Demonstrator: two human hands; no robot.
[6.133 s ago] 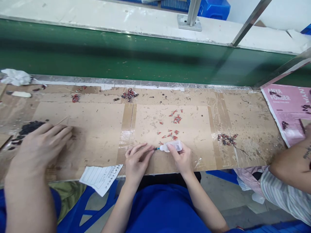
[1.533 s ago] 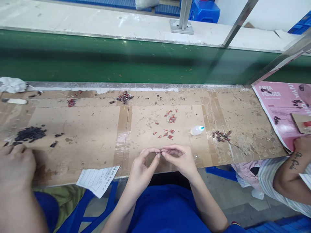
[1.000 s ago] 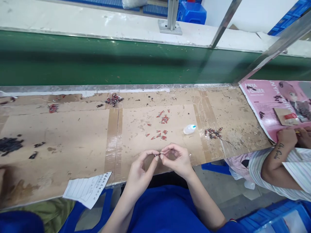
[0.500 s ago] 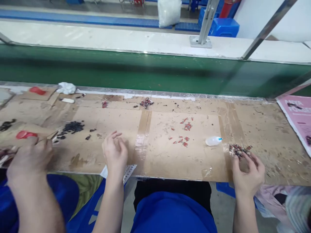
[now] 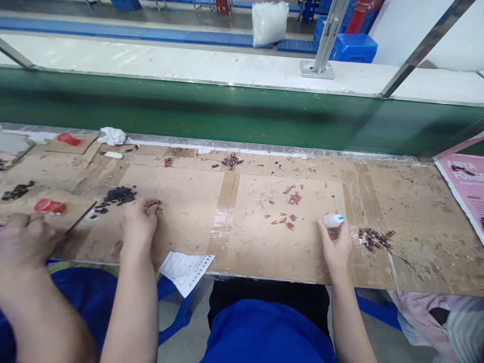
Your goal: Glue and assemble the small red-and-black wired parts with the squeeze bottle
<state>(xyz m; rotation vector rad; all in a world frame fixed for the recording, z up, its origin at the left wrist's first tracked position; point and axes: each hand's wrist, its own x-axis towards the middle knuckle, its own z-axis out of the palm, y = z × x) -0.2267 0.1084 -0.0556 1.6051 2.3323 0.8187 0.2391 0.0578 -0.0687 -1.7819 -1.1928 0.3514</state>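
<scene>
My left hand (image 5: 138, 222) is closed in a pinch at the right side of a pile of small black parts (image 5: 120, 194). A small dark part (image 5: 156, 203) shows at its fingertips; its exact shape is too small to make out. My right hand (image 5: 338, 249) has its thumb and fingers around a small white squeeze bottle (image 5: 331, 220) with a blue tip, which lies tilted low over the cardboard. Small red-and-dark parts (image 5: 294, 198) are scattered between my hands. To the right of the bottle is a heap of similar red-and-black parts (image 5: 374, 238).
A co-worker's hand (image 5: 28, 234) is at the far left, near a red cap-like dish (image 5: 49, 205). A printed paper slip (image 5: 185, 269) hangs over the front edge. Behind the cardboard-covered bench (image 5: 260, 257) runs a green belt (image 5: 227, 111). A pink sheet (image 5: 467, 176) lies at right.
My right hand has left the red-and-black heap and moved left onto the bottle. My left hand has moved left and closed at the small black pieces, uncovering the paper slip.
</scene>
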